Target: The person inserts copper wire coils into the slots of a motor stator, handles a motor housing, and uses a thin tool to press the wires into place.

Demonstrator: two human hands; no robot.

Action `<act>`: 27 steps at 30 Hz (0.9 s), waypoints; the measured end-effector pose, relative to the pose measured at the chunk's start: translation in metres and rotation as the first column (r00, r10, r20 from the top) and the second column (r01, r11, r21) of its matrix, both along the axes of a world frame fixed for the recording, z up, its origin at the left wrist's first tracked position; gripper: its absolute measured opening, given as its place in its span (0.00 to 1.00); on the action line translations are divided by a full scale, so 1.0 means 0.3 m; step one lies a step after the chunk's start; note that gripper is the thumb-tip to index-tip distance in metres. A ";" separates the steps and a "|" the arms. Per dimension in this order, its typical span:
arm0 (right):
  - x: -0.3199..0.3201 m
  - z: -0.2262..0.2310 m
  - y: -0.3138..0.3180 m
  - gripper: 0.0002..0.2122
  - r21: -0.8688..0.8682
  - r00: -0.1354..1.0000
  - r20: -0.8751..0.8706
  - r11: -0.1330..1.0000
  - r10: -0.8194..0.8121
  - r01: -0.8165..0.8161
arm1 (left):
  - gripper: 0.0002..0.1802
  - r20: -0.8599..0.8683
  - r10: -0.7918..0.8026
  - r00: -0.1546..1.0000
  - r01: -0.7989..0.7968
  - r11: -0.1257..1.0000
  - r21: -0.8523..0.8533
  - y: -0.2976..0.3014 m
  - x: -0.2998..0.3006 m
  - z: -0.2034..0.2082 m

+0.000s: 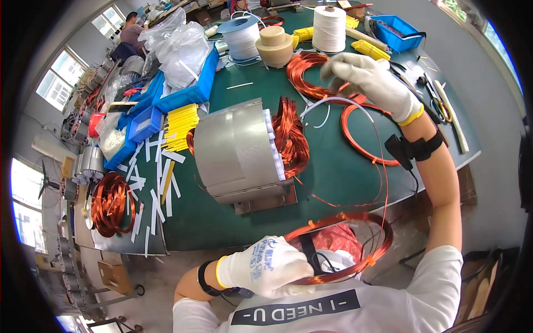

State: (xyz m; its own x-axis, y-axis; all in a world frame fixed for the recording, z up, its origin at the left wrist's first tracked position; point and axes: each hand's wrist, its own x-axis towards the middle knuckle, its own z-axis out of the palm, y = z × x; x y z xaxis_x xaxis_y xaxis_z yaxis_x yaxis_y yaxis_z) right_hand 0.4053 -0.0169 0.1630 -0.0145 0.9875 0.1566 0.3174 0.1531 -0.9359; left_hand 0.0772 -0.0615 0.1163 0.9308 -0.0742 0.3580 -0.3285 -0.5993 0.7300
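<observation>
My gloved left hand (269, 267) is closed round the near-left side of a copper wire coil (371, 260), held in front of my body beyond the table edge. Above the right part of the table, my gloved right hand (369, 83) is raised with fingers loosely curved and apart; I see nothing between them. Below it lie an orange copper wire bundle (302, 75) and a larger wire ring (355, 139). A thin strand runs up from the held coil towards a white sleeve (336, 100) arching under that hand. The grey metal cylinder (233, 150), a motor stator, has copper windings (291, 139) bulging from its right end.
Blue bins (191, 89) with plastic bags stand at the left, beside yellow strips (180, 127) and scattered white strips (157, 205). Spools (328, 30) line the back. Scissors (441, 108) lie at the right. Another copper coil (111, 205) rests at the left edge. A person (132, 32) sits far off.
</observation>
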 end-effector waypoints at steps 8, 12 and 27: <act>-0.046 -0.092 0.048 0.15 -0.083 0.902 0.331 0.961 0.278 -0.265 | 0.11 0.007 0.119 0.993 -0.116 0.982 -0.147 0.033 -0.024 -0.047; -0.025 -0.233 0.100 0.15 0.165 0.704 0.635 0.835 0.317 -0.525 | 0.12 0.054 0.084 0.995 -0.076 0.989 -0.126 0.046 -0.009 -0.052; -0.087 -0.272 0.375 0.06 0.401 0.149 0.915 0.891 -0.376 -0.212 | 0.12 0.034 0.238 0.971 -0.231 0.963 -0.138 0.074 0.027 -0.091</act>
